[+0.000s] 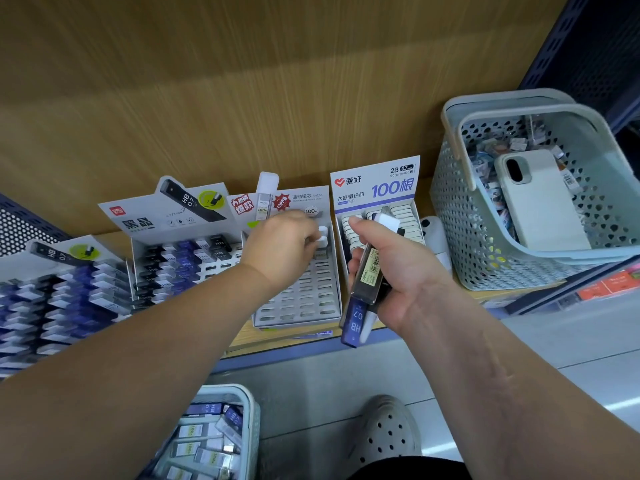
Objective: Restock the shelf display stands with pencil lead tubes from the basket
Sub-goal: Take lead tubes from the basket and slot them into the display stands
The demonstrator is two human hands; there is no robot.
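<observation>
My left hand [282,247] reaches over the white slotted display stand [298,303] and pinches a white-capped lead tube [322,237] at its top right slots. Most of that stand's slots are bare. In front of the stand marked 100 [375,192], my right hand [398,271] grips a bundle of lead tubes [363,289], clear, black and blue ones. On the floor at the bottom, a pale basket [251,420] holds several more tubes.
Two stands on the left [180,258] [62,299] are filled with black and blue tubes. A grey perforated basket [460,209] on the shelf at right holds a phone [540,199] and small items. My shoe [384,431] stands on the floor below.
</observation>
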